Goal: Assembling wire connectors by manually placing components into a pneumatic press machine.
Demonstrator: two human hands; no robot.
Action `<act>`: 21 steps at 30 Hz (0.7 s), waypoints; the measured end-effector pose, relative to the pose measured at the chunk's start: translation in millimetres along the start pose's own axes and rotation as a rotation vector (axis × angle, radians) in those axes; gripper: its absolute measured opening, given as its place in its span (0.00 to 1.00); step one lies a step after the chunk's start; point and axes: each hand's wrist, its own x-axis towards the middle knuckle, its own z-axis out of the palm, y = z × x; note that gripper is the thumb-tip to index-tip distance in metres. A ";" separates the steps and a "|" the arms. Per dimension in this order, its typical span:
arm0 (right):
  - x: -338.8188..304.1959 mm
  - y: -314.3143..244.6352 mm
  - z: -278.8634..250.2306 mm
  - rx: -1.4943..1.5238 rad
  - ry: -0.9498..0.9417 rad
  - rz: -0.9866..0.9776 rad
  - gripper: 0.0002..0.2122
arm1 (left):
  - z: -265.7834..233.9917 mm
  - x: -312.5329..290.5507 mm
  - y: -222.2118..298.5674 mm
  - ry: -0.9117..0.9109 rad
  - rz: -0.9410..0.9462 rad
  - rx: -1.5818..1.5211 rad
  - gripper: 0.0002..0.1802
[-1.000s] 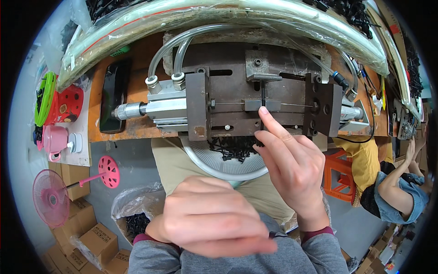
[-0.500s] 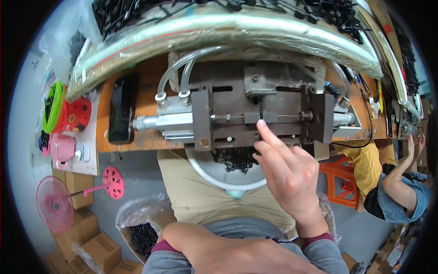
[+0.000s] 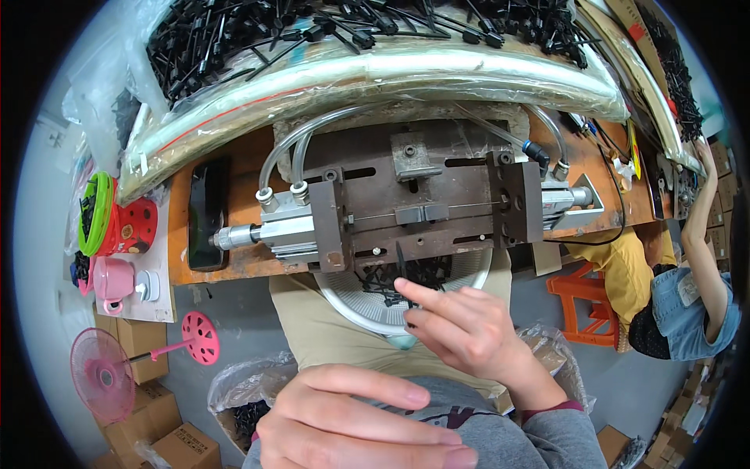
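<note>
My right hand (image 3: 465, 328) is in front of the brown metal fixture (image 3: 367, 205), over the white basket (image 3: 344, 309). Its fingers are bent together around a thin black plastic piece (image 3: 401, 259), whose slim end rises past the index fingertip. My left hand (image 3: 351, 422) is close to the view at the bottom, fingers stretched out, with nothing seen in it. At the fixture's middle, two small grey blocks (image 3: 422, 213) sit on a thin rod, below a metal bracket (image 3: 412, 156). Several black plastic pieces (image 3: 383, 281) lie in the basket on my lap.
Air cylinders (image 3: 289, 234) with clear hoses (image 3: 285, 148) flank the fixture. A phone (image 3: 208, 215) lies to the left. Beyond a plastic-wrapped edge (image 3: 375, 70) are heaped black parts (image 3: 328, 31). A pink fan (image 3: 104, 374) stands at left; another person (image 3: 687, 313) sits at right by an orange stool (image 3: 582, 309).
My right hand has drawn back from the grey blocks toward me, a black piece now in its fingers. The dark piece between the blocks is gone. My left hand has come into view.
</note>
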 end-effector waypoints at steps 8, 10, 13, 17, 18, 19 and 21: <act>-4.1 -0.9 6.8 -0.010 -0.199 0.058 0.09 | 68.6 31.7 21.8 0.672 -0.272 -0.053 0.08; -1.0 -4.6 6.1 -0.003 -0.212 0.034 0.10 | 40.7 18.9 16.3 0.414 -0.266 0.054 0.07; -1.7 -5.8 9.2 0.007 -0.201 0.040 0.12 | 9.9 -6.5 -25.7 0.135 0.148 0.303 0.21; -3.4 -3.2 10.7 0.014 -0.204 0.000 0.14 | 1.7 -28.3 -41.1 0.075 0.422 1.052 0.52; -2.6 -3.1 9.5 0.016 -0.213 -0.002 0.14 | 2.9 -31.5 -33.7 0.097 0.425 1.193 0.52; -1.6 -3.0 7.5 0.005 -0.206 0.002 0.14 | 2.0 -35.1 -29.5 0.121 0.419 1.284 0.53; -2.6 -0.6 6.9 0.009 -0.188 0.016 0.14 | -4.4 -41.3 -21.1 0.135 0.411 1.391 0.53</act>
